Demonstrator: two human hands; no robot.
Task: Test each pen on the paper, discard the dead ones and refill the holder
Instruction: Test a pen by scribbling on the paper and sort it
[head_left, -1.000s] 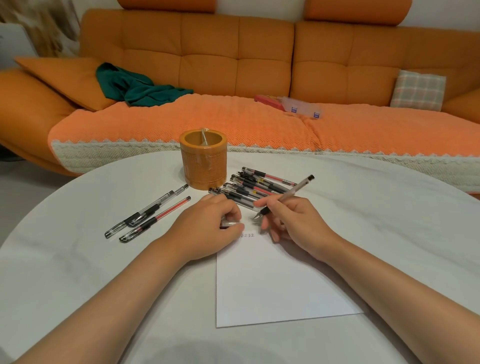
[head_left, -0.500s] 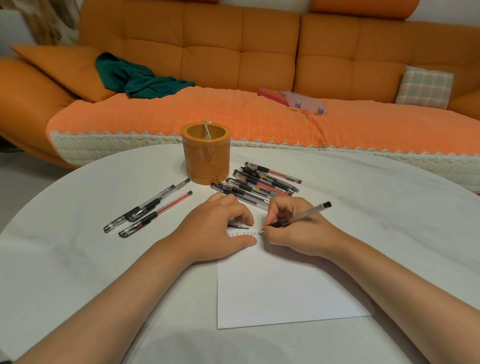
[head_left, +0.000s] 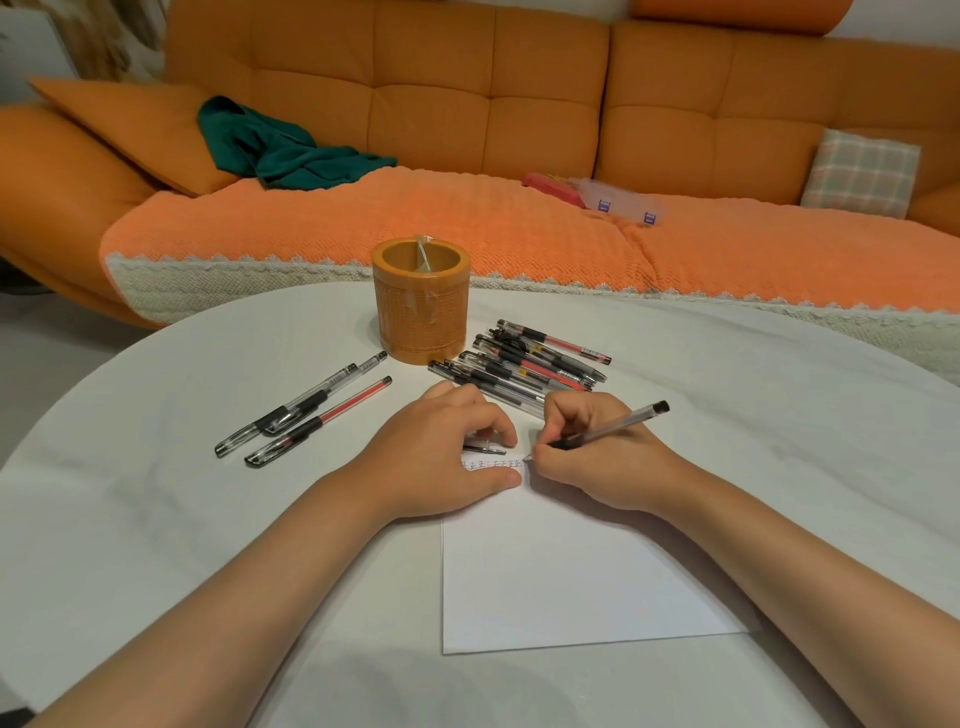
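Right hand (head_left: 597, 457) grips a pen (head_left: 613, 427) in writing hold, tip down on the paper (head_left: 571, 571) at its top edge, just at the end of a row of small test marks (head_left: 491, 464). Pen's long axis runs from tip at about 8 o'clock up to the cap end at 2 o'clock, barrel tilted low over the knuckles. Left hand (head_left: 447, 457) rests on the paper's top-left corner, fingers curled, pinning the sheet; a small dark-and-clear piece, probably the pen's cap (head_left: 483, 449), sits under its fingers, can't tell if pinched or just lying there.

Key relation: tip sits just right of the last mark, so the next stroke likely goes on at 3 o'clock; right hand is the one on it.

Untested pile (head_left: 530, 364) lies at 12 o'clock from the hands, just beyond the knuckles, pens running roughly 10-to-4. Holder (head_left: 422, 301) is at 11 o'clock past the pile, upright, looks nearly empty. Three pens (head_left: 306, 413) lie apart at 9–10 o'clock of the left hand on the desk (head_left: 156, 519), axes 7-to-1. Judged: mid-test, many pens left.
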